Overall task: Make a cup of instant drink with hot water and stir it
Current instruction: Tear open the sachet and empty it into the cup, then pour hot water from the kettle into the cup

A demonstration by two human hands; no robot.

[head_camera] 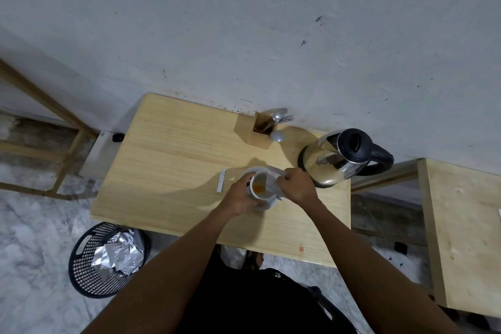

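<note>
A white cup (260, 195) stands on a white saucer (250, 171) near the middle of the wooden table (173, 160). Orange powder (258, 187) lies inside the cup. My left hand (240, 195) wraps around the cup's left side. My right hand (296, 184) pinches a white sachet (273, 177) tilted over the cup's mouth. A torn white strip (221, 180) lies flat on the table left of the saucer. The steel kettle (336, 160) with a black lid and handle stands just right of my right hand.
A wooden holder (257, 130) with spoons and a fork sits at the back by the wall. On the floor to the left, a black mesh basket (105, 260) holds crumpled foil. A second wooden table (461, 233) stands to the right.
</note>
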